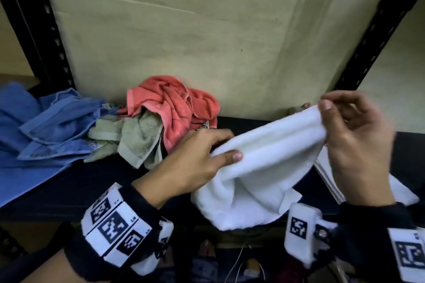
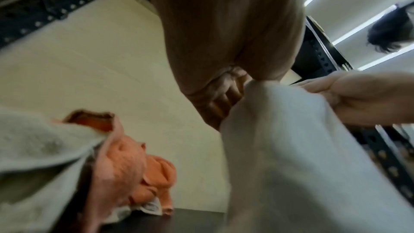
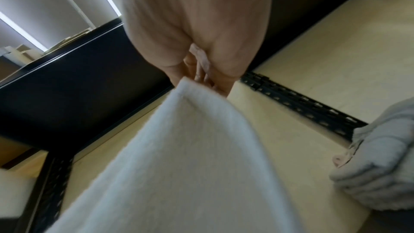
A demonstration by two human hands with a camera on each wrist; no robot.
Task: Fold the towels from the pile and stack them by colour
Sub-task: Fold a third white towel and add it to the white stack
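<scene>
A white towel [image 1: 264,167] hangs above the dark shelf [image 1: 92,181], held between both hands. My left hand [image 1: 202,158] pinches its left edge between thumb and fingers. My right hand [image 1: 345,131] pinches the upper right corner, higher up. The left wrist view shows the white towel [image 2: 291,148] running from my left hand [image 2: 224,95] towards my right hand [image 2: 358,98]. In the right wrist view the towel's corner [image 3: 190,130] sits in my right hand [image 3: 201,70]. A pile with a red towel [image 1: 174,108] and a pale green towel [image 1: 133,140] lies behind my left hand.
Blue cloths [image 1: 46,126] lie spread at the shelf's left end. White folded fabric [image 1: 326,172] shows under my right hand. Black perforated uprights [image 1: 36,30] frame the shelf, with a cream back panel [image 1: 207,41] behind. A grey-white bundle [image 3: 380,162] sits at the right.
</scene>
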